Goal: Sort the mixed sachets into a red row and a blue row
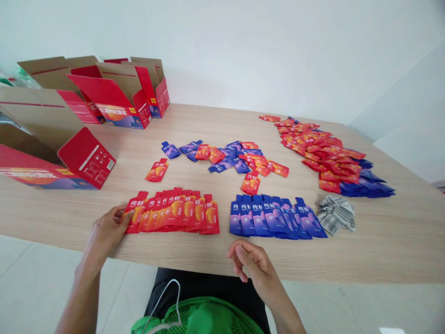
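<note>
A fanned row of several red pouches (174,211) lies near the wooden table's (382,250) front edge. My left hand (107,229) rests at its left end, fingertips touching the leftmost pouch, fingers loosely spread. To the right lies a fanned row of several blue pouches (274,217). My right hand (250,260) hovers at the table edge just below the blue row, fingers curled loosely, holding nothing.
Mixed loose red and blue pouches (229,157) lie mid-table; one red pouch (157,170) sits apart. A big red and blue pile (330,155) is at the right. Crumpled silver wrappers (336,214) lie beside the blue row. Open red cartons (48,148) (121,97) stand left.
</note>
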Action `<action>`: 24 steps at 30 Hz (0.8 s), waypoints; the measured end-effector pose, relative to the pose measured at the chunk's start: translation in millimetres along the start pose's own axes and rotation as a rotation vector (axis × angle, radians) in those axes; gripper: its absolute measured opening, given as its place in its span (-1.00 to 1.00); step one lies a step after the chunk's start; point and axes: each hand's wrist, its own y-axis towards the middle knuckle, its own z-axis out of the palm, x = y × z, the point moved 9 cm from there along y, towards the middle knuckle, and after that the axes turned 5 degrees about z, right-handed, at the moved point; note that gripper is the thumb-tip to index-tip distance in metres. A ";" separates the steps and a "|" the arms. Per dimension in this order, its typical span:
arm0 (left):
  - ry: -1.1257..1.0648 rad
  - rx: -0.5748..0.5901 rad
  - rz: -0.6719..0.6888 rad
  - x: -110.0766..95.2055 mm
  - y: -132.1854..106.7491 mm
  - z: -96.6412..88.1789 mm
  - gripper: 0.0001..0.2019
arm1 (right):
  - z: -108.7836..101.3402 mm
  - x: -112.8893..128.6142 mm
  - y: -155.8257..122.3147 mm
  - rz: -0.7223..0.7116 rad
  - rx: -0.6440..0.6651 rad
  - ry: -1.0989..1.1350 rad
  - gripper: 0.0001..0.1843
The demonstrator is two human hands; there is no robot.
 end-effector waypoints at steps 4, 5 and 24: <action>0.017 -0.019 -0.034 6.6 1.0 10.1 -0.58 | 6.1 4.7 -1.7 -0.004 0.030 -0.026 -0.39; 0.034 -0.032 -0.025 7.1 -0.1 10.9 -0.57 | 7.1 5.5 -1.9 -0.002 0.035 -0.033 -0.38; 0.117 0.049 0.100 -60.7 149.1 44.6 -0.51 | -43.9 -7.4 -13.2 -0.039 -0.220 -0.056 -0.38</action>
